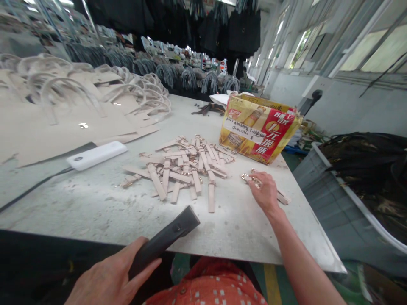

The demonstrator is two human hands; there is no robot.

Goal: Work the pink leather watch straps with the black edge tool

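Observation:
My left hand (111, 271) is wrapped round a long black handheld tool (167, 237) with a flat, widened end, raised over the table's front edge. What kind of tool it is I cannot make out. On the right side of the table, my right hand (264, 191) has its fingers curled down over a beige strap piece (282, 197) with gold metal fittings. Part of this piece is hidden beneath the fingers. A loose pile of similar beige strap pieces (190, 163), with metal hooks, lies in the middle of the table.
Behind my right hand stands a yellow and red cardboard box (248, 131). To the left are a white power bank (97, 156) with a cable and stacked beige panels (63, 131) with handles. A grey bin (343, 203) of dark material stands beyond the table's right edge.

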